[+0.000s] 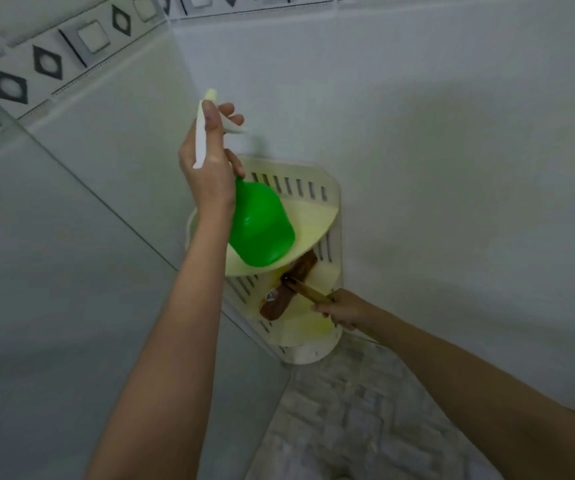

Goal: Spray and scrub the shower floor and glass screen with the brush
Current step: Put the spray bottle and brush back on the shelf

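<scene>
Two bare hands work at a cream corner rack fixed where the tiled walls meet. The left hand, at about 11 o'clock from the rack's middle, is wrapped tight around the neck of a green bottle, with the fingers curled over its white trigger head; the bottle's body hangs over the top shelf. The right hand, at 5 o'clock from the bottle, is closed around the pale handle of the brush. The brush's brown head lies on the lower shelf, tilted, under the edge of the top one. The floor, grey and mottled, shows at 6 o'clock below the rack. A patterned tile border runs along the wall at 10 o'clock.
</scene>
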`<state>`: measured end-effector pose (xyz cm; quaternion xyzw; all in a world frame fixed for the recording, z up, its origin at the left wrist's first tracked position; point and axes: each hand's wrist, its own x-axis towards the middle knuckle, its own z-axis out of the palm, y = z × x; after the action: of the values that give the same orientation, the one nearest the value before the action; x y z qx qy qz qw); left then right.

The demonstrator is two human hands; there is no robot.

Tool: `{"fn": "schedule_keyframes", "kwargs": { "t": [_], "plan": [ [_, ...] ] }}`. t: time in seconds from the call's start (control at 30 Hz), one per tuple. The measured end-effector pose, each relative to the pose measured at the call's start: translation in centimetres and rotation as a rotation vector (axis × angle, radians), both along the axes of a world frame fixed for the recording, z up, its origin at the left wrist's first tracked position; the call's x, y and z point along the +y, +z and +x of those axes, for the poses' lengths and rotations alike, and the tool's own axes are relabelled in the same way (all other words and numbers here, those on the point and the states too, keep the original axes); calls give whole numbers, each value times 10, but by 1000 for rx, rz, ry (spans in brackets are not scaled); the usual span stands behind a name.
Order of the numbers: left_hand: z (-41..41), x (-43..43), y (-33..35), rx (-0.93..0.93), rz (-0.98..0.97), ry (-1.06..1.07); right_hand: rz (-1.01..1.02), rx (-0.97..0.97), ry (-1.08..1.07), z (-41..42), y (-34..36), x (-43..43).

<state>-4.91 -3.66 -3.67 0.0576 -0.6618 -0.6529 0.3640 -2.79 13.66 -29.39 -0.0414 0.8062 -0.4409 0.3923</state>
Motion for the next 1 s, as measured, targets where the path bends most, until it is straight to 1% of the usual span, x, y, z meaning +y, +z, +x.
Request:
{"fn": "schedule_keyframes", "kwargs": {
  "t": [0.1, 0.2, 0.3, 0.37, 0.53, 0.6, 0.67, 0.8, 0.9, 1.0],
  "plan": [
    [-13, -7, -9, -21, -52, 4, -4, -23, 23, -16, -14, -21],
    [-20, -16, -18, -41, -52, 6, 12, -34, 11, -25, -29, -36],
    [-23, -25, -24, -62, -52, 17, 47, 3, 23, -31, -43, -46],
    [-24, -30, -26, -61, -45, 29, 83, 91, 57, -36, -50, -51],
    [-18, -30, -29, -60, -106, 20, 222, 430, 206, -28, -74, -57],
    [-13, -29, -33, -63, -127, 23, 301, 528, 214, -20, -85, -59],
    [-7, -29, -43, -73, -105, 24, 392, 608, 184, -15, -90, -63],
    [18, -32, -68, -164, -159, 121, 519, 703, 121, -14, -91, -70],
    [33, -33, -83, -121, -193, 177, 590, 719, 102, -16, -91, -75],
    [34, -37, -87, -98, -210, 162, 636, 714, 81, -18, -92, -78]
  ]
}}
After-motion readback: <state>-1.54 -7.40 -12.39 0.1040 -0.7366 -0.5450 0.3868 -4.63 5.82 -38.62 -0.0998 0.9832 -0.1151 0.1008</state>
